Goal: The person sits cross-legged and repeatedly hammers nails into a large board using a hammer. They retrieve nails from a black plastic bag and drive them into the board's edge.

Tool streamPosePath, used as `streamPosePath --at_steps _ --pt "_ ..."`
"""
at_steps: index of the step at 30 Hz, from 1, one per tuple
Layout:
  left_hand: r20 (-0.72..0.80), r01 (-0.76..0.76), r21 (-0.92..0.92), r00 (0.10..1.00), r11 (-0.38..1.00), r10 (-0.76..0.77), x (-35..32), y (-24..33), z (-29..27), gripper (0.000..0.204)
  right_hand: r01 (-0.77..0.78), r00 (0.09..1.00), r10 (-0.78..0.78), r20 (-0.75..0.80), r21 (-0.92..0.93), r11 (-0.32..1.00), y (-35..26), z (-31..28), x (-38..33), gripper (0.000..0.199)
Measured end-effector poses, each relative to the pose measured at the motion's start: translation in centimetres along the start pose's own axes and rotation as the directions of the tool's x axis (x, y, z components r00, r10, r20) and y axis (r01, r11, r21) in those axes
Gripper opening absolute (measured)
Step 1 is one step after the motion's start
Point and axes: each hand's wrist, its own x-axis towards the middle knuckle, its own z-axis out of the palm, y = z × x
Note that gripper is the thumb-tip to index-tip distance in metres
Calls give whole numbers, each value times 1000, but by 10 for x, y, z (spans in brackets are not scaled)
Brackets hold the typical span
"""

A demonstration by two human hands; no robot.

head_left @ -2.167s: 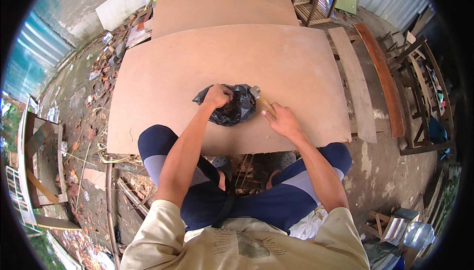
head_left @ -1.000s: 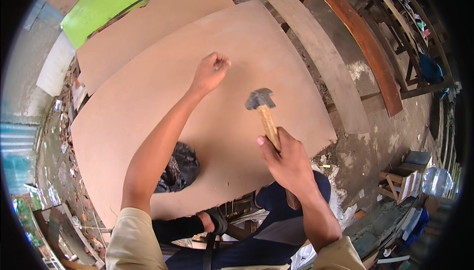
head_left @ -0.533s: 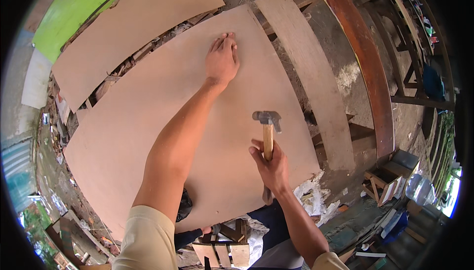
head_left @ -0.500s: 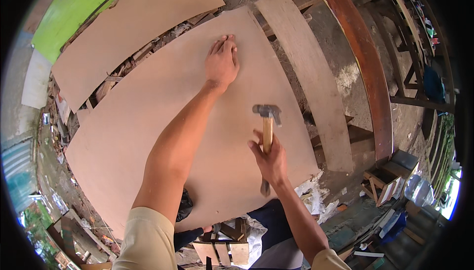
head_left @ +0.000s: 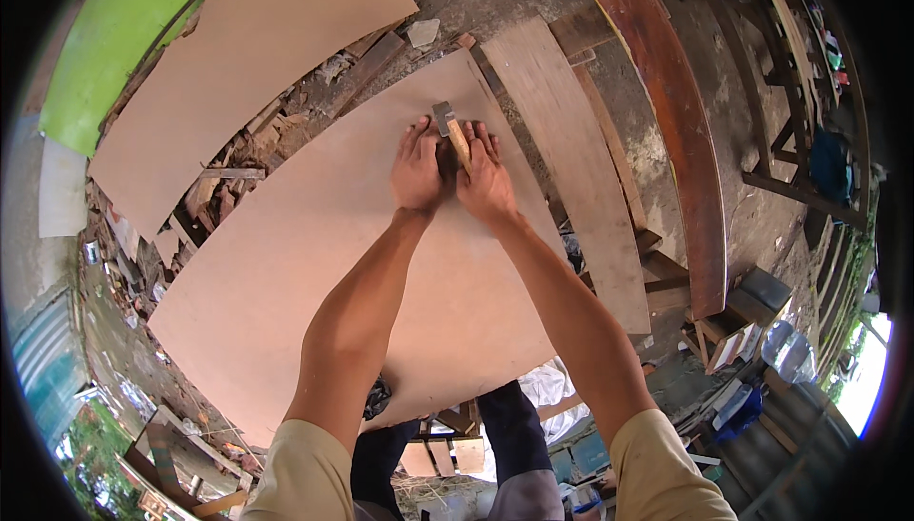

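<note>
A large thin brown board (head_left: 286,283) lies in front of me. Near its far edge, both hands are close together. My right hand (head_left: 486,186) grips the wooden handle of a claw hammer (head_left: 443,117), with some fingers stretched out past the handle. The dark hammer head is just beyond the fingertips of my left hand (head_left: 417,173). Those left fingers are bent close together against the board; anything small between them is hidden. Behind my left forearm, a black plastic bundle (head_left: 378,397) is partly visible at the board's near edge.
Another brown board (head_left: 257,73) lies at the far left, with scrap wood (head_left: 224,183) in the gap. To the right are a pale plank (head_left: 576,159) and a varnished reddish plank (head_left: 671,140). A wooden frame (head_left: 762,92) and a clear plastic jug (head_left: 788,351) stand farther right.
My right hand has carried the hammer forward and left, up to my left hand. My left hand stays near the board's far edge. The view has shifted slightly.
</note>
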Motion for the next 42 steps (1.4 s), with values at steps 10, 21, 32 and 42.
streamPosePath --at_steps 10,21,32,42 --pt "34 64 -48 997 997 -62 3 2 -3 28 103 992 -100 72 -43 994 -4 -19 48 55" --pt "84 117 -53 990 992 -112 10 -4 -10 35 156 977 -152 151 -14 988 3 -18 49 55" --pt "112 42 149 992 988 -59 16 -5 -10 41 39 965 -48 258 39 998 2 -24 42 56" --pt "66 117 144 990 983 -128 10 -5 -7 28 131 957 -165 237 153 979 -11 -27 73 53"
